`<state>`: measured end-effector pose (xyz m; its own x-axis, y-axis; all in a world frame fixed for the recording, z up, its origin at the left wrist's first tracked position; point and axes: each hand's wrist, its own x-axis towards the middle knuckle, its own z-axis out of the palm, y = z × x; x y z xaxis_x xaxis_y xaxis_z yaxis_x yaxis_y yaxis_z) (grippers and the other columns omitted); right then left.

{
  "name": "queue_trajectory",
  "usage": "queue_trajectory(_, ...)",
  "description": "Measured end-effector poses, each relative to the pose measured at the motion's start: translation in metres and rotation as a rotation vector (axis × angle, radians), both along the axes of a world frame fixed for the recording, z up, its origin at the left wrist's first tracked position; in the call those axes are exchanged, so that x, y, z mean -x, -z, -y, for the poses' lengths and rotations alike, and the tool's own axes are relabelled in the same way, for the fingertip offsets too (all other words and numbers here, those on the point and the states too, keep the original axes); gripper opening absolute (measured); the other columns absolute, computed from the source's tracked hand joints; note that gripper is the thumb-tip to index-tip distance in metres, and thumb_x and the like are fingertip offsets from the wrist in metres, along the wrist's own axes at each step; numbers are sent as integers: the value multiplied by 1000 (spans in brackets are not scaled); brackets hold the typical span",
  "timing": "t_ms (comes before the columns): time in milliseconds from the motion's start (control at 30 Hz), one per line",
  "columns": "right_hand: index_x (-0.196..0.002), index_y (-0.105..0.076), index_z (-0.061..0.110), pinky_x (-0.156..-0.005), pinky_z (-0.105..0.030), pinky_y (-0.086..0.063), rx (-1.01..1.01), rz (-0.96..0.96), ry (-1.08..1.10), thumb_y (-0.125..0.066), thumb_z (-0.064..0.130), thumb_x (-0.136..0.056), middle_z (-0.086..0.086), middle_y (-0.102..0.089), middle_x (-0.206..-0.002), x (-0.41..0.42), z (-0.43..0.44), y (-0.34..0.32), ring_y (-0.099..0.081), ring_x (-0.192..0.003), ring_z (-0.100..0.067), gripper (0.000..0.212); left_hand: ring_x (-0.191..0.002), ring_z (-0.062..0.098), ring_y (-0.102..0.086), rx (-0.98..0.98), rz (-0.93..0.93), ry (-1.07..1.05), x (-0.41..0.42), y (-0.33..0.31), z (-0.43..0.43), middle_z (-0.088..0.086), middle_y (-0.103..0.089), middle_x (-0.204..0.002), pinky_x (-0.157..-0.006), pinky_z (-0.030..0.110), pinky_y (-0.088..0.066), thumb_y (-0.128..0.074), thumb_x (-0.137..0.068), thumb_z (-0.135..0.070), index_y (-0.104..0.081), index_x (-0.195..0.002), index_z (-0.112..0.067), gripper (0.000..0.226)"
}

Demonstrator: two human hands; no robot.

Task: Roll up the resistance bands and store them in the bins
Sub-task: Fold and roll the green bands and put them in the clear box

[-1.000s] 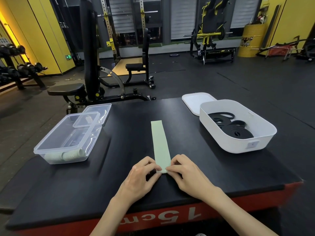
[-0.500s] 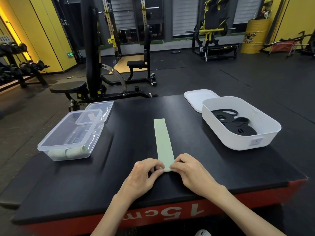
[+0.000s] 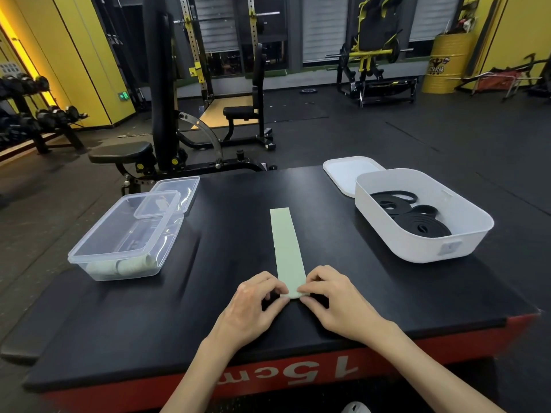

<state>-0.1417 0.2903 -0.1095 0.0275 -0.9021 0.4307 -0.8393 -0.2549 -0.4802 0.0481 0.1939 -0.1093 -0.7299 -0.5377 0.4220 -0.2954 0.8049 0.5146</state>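
- Though dim and cut by the left edge of the frame, recognisable as a dumbbell rack (image 3: pixel 38 114) at upper left; weights too dark to count.
- At mid-left, on the black platform (image 3: pixel 208 317), an uncovered clear bin (image 3: pixel 86 257); at its near end, pale rolls (image 3: pixel 131 265), hazed by the plastic wall, number uncertain.
- Behind that bin, a clear lid (image 3: pixel 185 186), overlapped by the bin's far corner; layers of clear plastic hard to separate there.
- Lower centre, the left hand (image 3: pixel 253 305): fingers curled, thumb and fingertips pinching the left side of the near end of the green band (image 3: pixel 287 248).
- Centre of the frame, that band lying flat on the platform, running straight from the hands toward the upper centre; near end turned up into a small fold or first roll, mostly covered by fingertips, tightness not readable.
- Just right of it, the right hand (image 3: pixel 334 299): likewise curled, pinching the right side of the same end; hands close together, fingertips nearly meeting across the band.
- Below both, the platform's red front with a white upside-down marking, partly crossed by the left forearm.
- At the bottom edge, a white rounded thing (image 3: pixel 356 408), cut off, not identifiable.
- Right of centre, a white lid (image 3: pixel 346 174) flat on the platform, near corner hidden behind the white bin (image 3: pixel 417 251).
- Inside that open bin, coiled black bands (image 3: pixel 417 225), lower parts hidden by the near wall; small label on the wall blurred.
- Upper right, a yellow drum (image 3: pixel 447 67), lettering too small to trust.
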Motion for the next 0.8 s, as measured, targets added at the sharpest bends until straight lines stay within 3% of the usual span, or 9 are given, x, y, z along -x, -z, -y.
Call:
queue_trajectory(200,-97,-73,17,-74,-16,-41,14,-26,10,-64,13,-88,7,-57,-88,1,3,2,-51,-83,-8,13,-73,8,-52,-10,3,-4,1,1,0,-16,-57,-85,-69,15,-42,-63,-91,-25,-66,-91,-23,3)
queue_trajectory(300,-95,-74,17,-72,-19,-45,16,-18,-6,-65,14,-88,7,-58,-87,1,-1,1,-53,-82,-9,12,-73,7,-52,-19,5,10,0,0,-1,-15,-58,-85,-69,15,-43,-60,-91,-30,-67,-91,-24,9)
queue_trajectory(500,-96,-75,19,-74,-9,-37,10,-7,3,-67,15,-87,10,-53,-87,2,0,1,-47,-82,-4,13,-75,7,-52,-31,2,12,1,-3,-2,-16,-57,-89,-69,14,-42,-59,-91,-32,-68,-91,-24,12)
queue_trajectory(633,-100,-70,18,-74,-15,-41,-3,5,8,-63,14,-87,9,-56,-85,1,-1,0,-51,-81,-6,15,-74,6,-51,-28,-10,8,1,-5,-2,-15,-57,-86,-68,10,-38,-65,-89,-25,-69,-89,-24,4)
queue_trajectory(800,-87,-66,20,-70,-22,-44,26,0,12,-64,14,-86,10,-57,-82,1,-1,-1,-51,-79,-7,6,-69,9,-52,-38,-35,-24,1,-6,-2,-16,-57,-76,-66,10,-38,-69,-86,-25,-65,-89,-24,5)
